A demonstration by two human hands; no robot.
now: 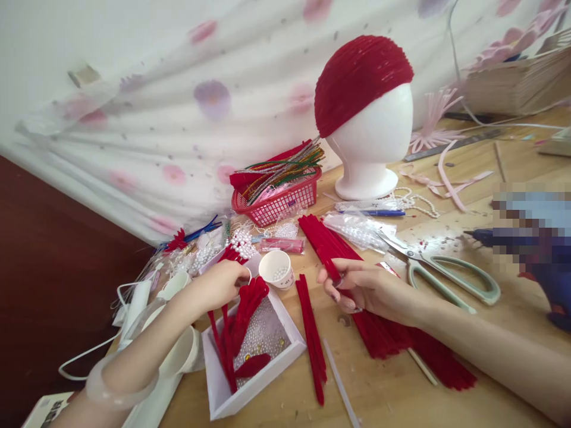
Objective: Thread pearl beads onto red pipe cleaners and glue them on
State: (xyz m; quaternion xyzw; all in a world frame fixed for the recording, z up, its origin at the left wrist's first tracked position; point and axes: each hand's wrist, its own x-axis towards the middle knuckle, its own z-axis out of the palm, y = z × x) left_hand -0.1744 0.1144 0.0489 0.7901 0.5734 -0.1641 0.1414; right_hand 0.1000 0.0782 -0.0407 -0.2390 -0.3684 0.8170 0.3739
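Observation:
My left hand is over the back of a white box, fingers curled and mostly hidden from view. Red fuzzy petal shapes made of pipe cleaner lie right beside and below it; whether the fingers grip one is hidden. Loose pearl beads and a red leaf shape are inside the box. My right hand rests over a thick bundle of red pipe cleaners, fingers bent around some near the upper part. Between the hands lie a few separate red pipe cleaners.
A paper cup of beads stands behind the box. Green-handled scissors and a blurred-out blue glue gun lie right. Behind are a red basket and a white foam head wearing a red cap.

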